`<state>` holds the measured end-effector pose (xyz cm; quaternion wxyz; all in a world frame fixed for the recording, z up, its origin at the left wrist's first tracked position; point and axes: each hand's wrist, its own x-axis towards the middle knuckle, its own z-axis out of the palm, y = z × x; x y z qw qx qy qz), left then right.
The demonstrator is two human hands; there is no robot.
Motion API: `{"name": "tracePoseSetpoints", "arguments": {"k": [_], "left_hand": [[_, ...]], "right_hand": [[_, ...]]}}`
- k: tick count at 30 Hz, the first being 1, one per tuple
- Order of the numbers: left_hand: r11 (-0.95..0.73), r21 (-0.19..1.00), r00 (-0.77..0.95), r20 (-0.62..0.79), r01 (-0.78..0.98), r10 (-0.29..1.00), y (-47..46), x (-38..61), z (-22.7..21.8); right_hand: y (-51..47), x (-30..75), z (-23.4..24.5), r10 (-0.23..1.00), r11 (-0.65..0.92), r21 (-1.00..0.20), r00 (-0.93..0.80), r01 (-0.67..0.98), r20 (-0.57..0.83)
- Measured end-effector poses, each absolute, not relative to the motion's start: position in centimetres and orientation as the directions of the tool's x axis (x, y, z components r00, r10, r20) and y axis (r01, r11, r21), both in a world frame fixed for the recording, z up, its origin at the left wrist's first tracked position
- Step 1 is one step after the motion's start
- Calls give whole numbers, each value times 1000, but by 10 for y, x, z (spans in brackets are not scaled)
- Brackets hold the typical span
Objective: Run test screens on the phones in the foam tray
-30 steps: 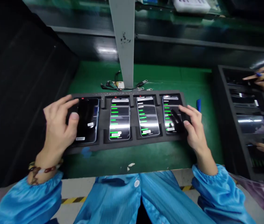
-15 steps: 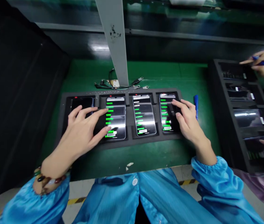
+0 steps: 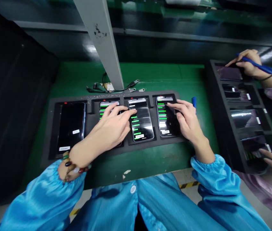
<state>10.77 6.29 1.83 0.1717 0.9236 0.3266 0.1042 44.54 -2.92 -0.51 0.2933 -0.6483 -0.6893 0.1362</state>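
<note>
Green bench top carries a long foam tray with four slots in a row. Over it the left hand spreads loosely, grasping nothing, its index fingertip at the upper screen of the third phone; contact can't be confirmed. Equally unclenched and empty, the right hand puts fingertips at the fourth phone. Leftmost sits a dark phone. That low left palm could brush the second phone, causing a stray tap; dragging fingers might scuff the third's white label.
</note>
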Motion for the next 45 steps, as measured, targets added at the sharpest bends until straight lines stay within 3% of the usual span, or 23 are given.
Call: {"name": "tracePoseSetpoints", "arguments": {"k": [10,24,30,34,40,45], "left_hand": [[-743,368,764,120,559,634,71,114,21],[-762,370,786,119,531,606,73,109,23],[-632,351,614,177,691,769,69,81,52],[-521,330,483,196,787,853,63,40,63],[-325,382,249,234,865,940,63,-15,49],[-291,426,192,260,857,946,63,-39,34]], "right_hand": [[-69,446,-4,954,241,-590,-77,771,288],[-65,435,-2,948,265,-592,-95,761,302],[-39,395,13,941,336,-572,-243,749,235],[-21,379,13,946,323,-560,-253,763,202],[-2,372,7,964,267,-533,-225,803,145],[-6,372,11,969,241,-528,-175,814,174]]}}
